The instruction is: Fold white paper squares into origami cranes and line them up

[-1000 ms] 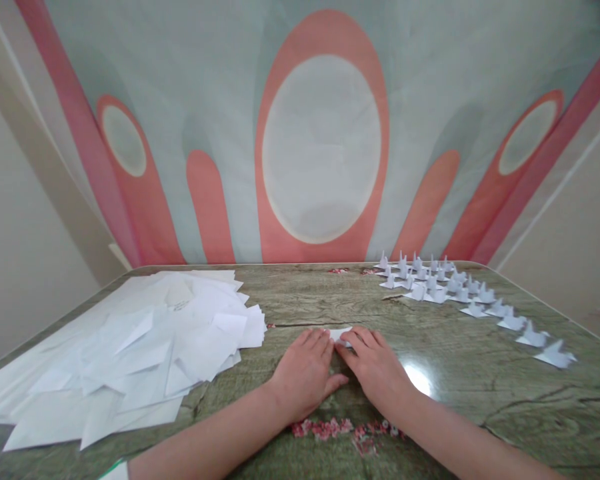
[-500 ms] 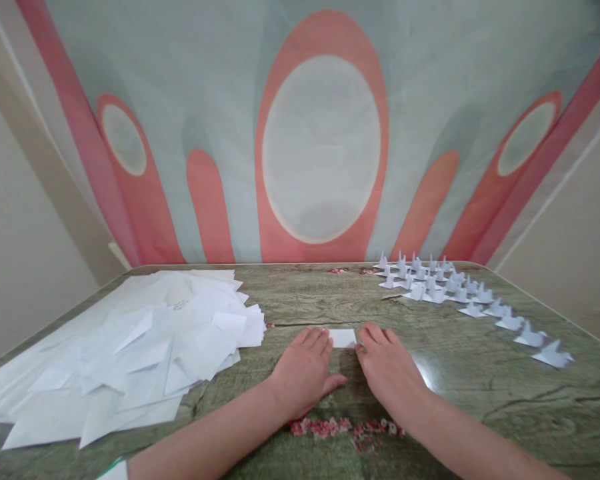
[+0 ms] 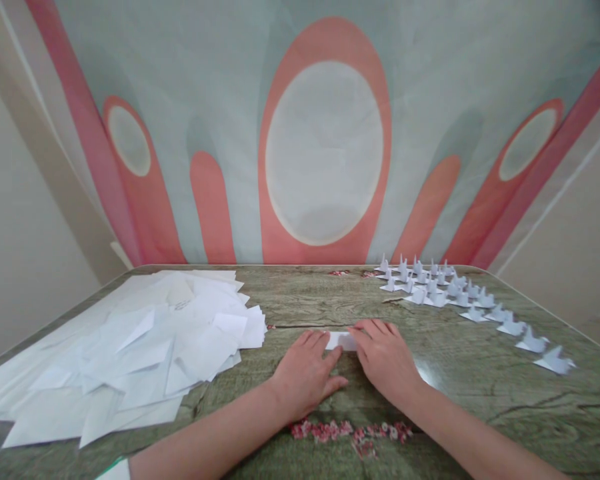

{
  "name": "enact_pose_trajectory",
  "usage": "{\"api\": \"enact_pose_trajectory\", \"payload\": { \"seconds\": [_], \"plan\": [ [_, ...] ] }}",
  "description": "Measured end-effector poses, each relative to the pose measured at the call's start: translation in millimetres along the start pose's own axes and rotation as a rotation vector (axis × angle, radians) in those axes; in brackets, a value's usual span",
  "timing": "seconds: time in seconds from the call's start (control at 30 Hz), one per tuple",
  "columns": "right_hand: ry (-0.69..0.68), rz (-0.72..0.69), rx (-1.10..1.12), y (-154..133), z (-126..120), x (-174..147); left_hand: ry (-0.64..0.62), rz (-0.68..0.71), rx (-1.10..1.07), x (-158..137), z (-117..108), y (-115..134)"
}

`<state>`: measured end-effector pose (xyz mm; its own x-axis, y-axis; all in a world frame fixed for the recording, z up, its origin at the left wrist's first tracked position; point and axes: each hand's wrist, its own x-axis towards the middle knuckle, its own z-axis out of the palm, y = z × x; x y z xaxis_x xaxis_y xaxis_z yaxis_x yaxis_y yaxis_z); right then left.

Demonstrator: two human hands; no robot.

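Observation:
A small folded sheet of white paper (image 3: 342, 341) lies flat on the table in front of me, its long side running left to right. My left hand (image 3: 307, 373) rests at its left end, fingers spread, with the index finger stretched onto the paper's lower edge. The thumb is apart and touches the table. Over the right end lies my right hand (image 3: 386, 350), its fingers close together and bent on the paper, covering that end. Exactly how the right thumb meets the sheet is hidden.
A broad heap of loose white paper sheets (image 3: 145, 360) covers the left of the wood-patterned table (image 3: 300, 300). Several folded white paper cranes (image 3: 555, 360) stand in rows at the right and back right. A patterned backdrop (image 3: 325, 253) hangs behind the table.
My right hand has moved left over the paper's right end. My left index finger has spread away from the other fingers onto the paper. The visible paper looks narrower from front to back.

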<state>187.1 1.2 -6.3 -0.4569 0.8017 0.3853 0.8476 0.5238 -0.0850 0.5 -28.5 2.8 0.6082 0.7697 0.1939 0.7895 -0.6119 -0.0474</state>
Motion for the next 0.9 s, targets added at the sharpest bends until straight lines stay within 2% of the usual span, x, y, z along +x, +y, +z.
{"api": "enact_pose_trajectory", "payload": {
  "seconds": [0.1,0.23,0.53,0.67,0.9],
  "plan": [
    [-0.012,0.068,0.135,9,12,2,-0.004,0.001,-0.022,0,-2,-1],
    [-0.035,0.063,0.259,18,22,3,-0.014,0.002,-0.044,0,-5,-1],
    [-0.074,0.085,0.295,18,21,4,-0.055,-0.034,-0.002,0,-9,-1],
    [-0.059,0.117,0.326,20,26,4,-0.044,-0.085,0.039,1,-9,3],
    [-0.048,0.133,0.421,26,31,5,0.0,-0.053,-0.006,5,-3,-4]
  ]
}}
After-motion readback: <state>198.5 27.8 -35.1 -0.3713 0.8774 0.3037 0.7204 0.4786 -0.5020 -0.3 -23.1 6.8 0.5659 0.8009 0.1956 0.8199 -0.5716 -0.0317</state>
